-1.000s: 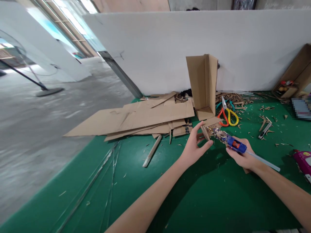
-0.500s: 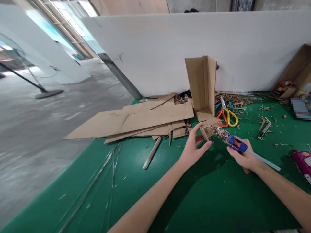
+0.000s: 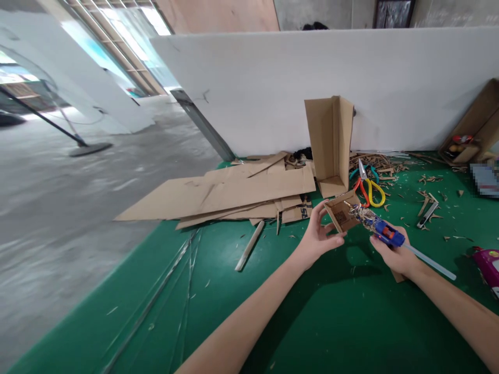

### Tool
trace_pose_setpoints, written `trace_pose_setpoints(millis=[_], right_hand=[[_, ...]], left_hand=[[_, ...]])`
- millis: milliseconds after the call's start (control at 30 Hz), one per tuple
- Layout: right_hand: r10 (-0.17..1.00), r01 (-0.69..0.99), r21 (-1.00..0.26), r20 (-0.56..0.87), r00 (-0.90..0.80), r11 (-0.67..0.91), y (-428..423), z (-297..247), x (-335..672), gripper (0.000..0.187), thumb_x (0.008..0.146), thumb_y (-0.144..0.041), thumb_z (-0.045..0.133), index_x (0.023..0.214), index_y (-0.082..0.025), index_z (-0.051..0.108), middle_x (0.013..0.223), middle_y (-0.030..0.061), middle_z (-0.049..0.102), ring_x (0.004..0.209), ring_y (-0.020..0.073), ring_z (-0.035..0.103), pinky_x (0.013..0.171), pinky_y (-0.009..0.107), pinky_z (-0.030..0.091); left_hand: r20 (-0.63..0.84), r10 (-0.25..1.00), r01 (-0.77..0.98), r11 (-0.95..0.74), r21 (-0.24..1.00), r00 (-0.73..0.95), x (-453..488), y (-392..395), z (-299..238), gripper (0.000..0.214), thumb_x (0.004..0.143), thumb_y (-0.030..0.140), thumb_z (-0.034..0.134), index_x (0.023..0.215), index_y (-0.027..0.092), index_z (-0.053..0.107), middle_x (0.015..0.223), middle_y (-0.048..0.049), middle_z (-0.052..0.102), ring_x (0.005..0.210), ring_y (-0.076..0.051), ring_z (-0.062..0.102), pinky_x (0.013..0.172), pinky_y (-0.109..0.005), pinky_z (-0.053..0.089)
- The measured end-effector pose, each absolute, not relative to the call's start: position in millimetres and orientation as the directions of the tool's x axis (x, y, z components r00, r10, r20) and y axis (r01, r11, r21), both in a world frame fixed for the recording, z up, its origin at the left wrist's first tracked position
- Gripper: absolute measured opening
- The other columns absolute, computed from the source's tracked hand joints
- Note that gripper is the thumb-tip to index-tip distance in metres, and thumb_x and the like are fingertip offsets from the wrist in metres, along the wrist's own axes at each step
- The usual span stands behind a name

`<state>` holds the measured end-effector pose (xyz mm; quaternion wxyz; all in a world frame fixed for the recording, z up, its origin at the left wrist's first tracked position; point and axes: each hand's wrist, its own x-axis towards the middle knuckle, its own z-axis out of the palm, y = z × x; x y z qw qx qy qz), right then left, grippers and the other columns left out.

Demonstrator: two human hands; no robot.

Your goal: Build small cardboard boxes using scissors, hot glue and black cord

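My left hand point(image 3: 317, 236) grips a small open cardboard box point(image 3: 340, 218) by its left side, tilted so that its inside shows. In my right hand point(image 3: 393, 252) is a blue glue gun point(image 3: 384, 232), a clear glue stick point(image 3: 434, 263) jutting from its back. The gun's front is wrapped in crumpled, patterned material, and its nozzle is at the box's inner edge; whether it touches cannot be made out. Just behind stands a tall folded cardboard piece point(image 3: 325, 137). Scissors point(image 3: 370, 187) with red and yellow handles lie to its right.
Flat cardboard sheets point(image 3: 222, 195) are stacked at the left on the green table point(image 3: 218, 317). A pale strip point(image 3: 249, 245) lies before them. Cardboard scraps point(image 3: 384, 163), a utility knife point(image 3: 428, 214) and a magenta object point(image 3: 487, 265) are on the right. A white panel point(image 3: 253, 88) borders the back.
The small box has turned in my left hand, so more of its inside faces me. The glue gun stays at its edge. The whole view has shifted slightly.
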<state>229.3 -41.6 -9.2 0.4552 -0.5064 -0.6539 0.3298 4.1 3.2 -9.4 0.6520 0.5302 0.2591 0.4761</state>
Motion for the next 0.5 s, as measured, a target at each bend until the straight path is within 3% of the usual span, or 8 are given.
trace_pose_setpoints(millis=[100,300,400,500], right_hand=[[0.961,0.366,-0.890,0.274,-0.048,0.272,-40.9,-9.0,228.9,0.021,0.086,-0.037,0.062,0.073,-0.022,0.056,0.056,-0.0048,0.050,0.050,0.0126,0.045,0.051,0.026,0.036],[0.961,0.377,-0.885,0.268,-0.070,0.274,-41.7,-6.3,230.5,0.018,0.086,-0.038,0.062,0.078,-0.022,0.060,0.057,-0.0041,0.053,0.050,0.0131,0.047,0.051,0.026,0.037],[0.966,0.343,-0.903,0.238,-0.102,0.259,-42.2,-7.8,231.2,0.016,0.085,-0.038,0.063,0.080,-0.022,0.061,0.058,-0.0036,0.053,0.050,0.0132,0.047,0.051,0.026,0.037],[0.982,0.298,-0.936,0.168,-0.081,0.185,-42.4,-14.2,231.6,0.018,0.080,-0.040,0.068,0.079,-0.023,0.061,0.060,-0.0024,0.055,0.052,0.0146,0.049,0.051,0.027,0.040]], left_hand=[[0.154,0.890,-0.299,-0.022,0.954,0.428,6.9,-0.1,-8.3,0.087,0.065,0.030,0.090,0.132,0.040,0.036,0.158,-0.0060,0.016,0.111,-0.025,0.062,0.088,-0.043,0.062],[0.107,0.929,-0.054,-0.094,0.994,0.355,7.9,-0.2,-8.1,0.081,0.074,0.029,0.081,0.137,0.032,0.030,0.137,-0.0112,0.048,0.105,-0.025,0.066,0.076,-0.037,0.064],[0.112,0.958,0.063,-0.133,0.989,0.263,6.1,3.1,-6.6,0.079,0.074,0.029,0.079,0.137,0.029,0.032,0.138,-0.0117,0.047,0.102,-0.023,0.067,0.076,-0.036,0.063],[0.107,0.954,0.087,-0.136,0.987,0.280,4.9,4.6,-4.5,0.081,0.073,0.028,0.078,0.139,0.028,0.031,0.142,-0.0140,0.045,0.102,-0.024,0.068,0.078,-0.038,0.064]])
